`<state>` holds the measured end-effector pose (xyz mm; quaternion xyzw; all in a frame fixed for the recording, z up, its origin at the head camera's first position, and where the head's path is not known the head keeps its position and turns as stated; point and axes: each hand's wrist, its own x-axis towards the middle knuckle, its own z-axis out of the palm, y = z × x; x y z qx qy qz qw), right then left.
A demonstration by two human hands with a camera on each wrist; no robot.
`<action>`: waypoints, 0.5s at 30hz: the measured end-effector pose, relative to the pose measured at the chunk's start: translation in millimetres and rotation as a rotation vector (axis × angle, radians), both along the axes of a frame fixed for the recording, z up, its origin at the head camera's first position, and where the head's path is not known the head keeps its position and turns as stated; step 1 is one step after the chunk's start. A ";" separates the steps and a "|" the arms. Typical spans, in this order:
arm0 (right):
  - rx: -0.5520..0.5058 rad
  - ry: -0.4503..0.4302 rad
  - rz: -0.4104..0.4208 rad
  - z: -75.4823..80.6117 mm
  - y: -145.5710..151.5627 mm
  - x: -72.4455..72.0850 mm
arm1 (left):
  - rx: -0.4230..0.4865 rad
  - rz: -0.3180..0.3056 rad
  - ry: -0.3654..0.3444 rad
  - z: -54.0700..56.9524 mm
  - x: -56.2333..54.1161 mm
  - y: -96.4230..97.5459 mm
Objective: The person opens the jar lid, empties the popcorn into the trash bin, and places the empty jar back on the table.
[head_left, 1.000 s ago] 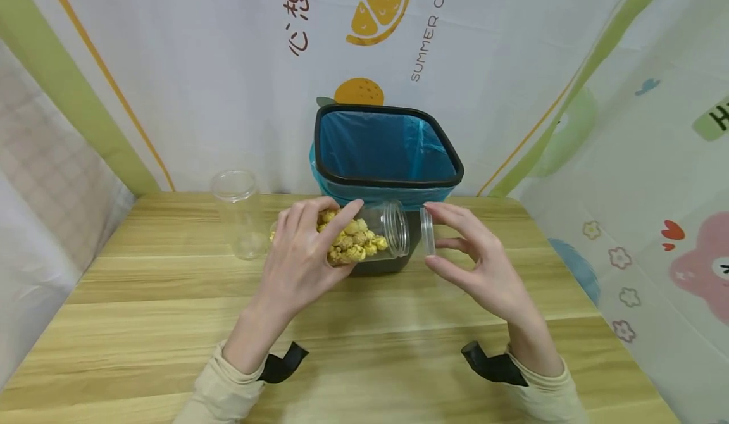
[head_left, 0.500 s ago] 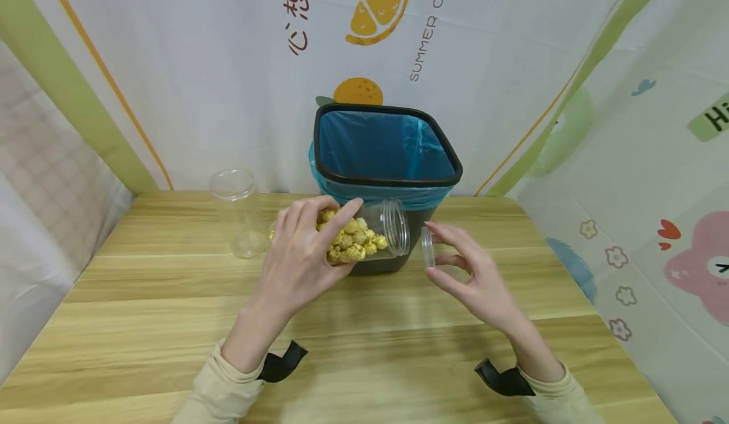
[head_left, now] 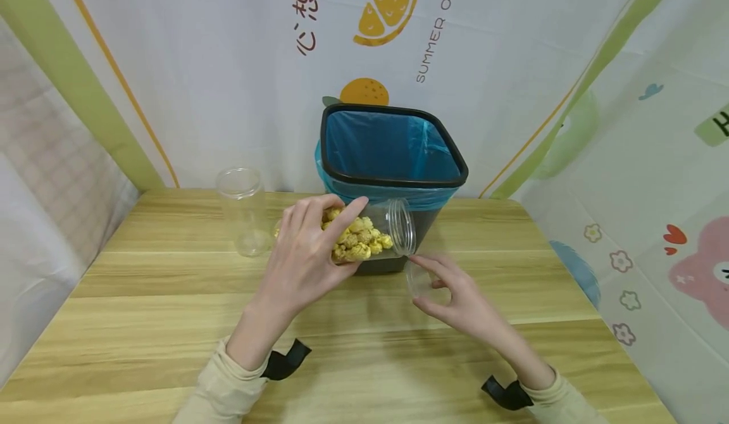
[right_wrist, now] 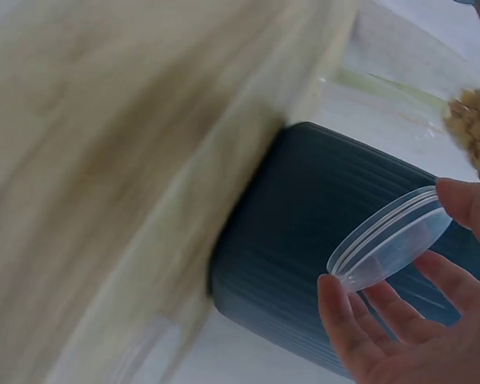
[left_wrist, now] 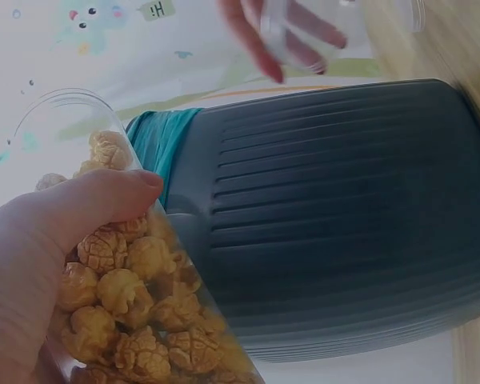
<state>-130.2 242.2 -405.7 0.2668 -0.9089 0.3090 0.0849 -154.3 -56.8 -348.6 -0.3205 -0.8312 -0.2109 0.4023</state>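
My left hand [head_left: 304, 253] grips a clear plastic jar [head_left: 384, 224], tilted onto its side with its uncapped mouth toward the right. Yellow popcorn [left_wrist: 128, 296] fills much of the jar and shows between thumb and fingers. Just below and right of the jar's mouth, my right hand [head_left: 455, 294] pinches a clear round lid [right_wrist: 392, 240] by its edge between thumb and fingertips. The lid is apart from the jar. Behind both hands stands a dark trash bin [right_wrist: 304, 232] with a blue liner bag [head_left: 393, 142].
A second clear jar [head_left: 245, 215], lidless, stands upright at the back left of the wooden table [head_left: 171, 310]. A printed white curtain [head_left: 228, 63] hangs right behind the bin, with more printed cloth along the right side.
My right hand has lowered the lid from level with the jar's mouth to below it, and the lid has tilted. The left hand and jar have hardly moved.
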 end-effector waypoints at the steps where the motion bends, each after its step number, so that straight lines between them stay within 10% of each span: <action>1: 0.029 0.010 -0.006 -1.7 -0.7 0.0 | 0.002 0.000 0.004 -0.1 -0.1 0.0; 15: 0.252 0.107 0.003 -19.1 -1.1 -3.3 | 0.001 0.012 0.002 1.5 0.1 -0.3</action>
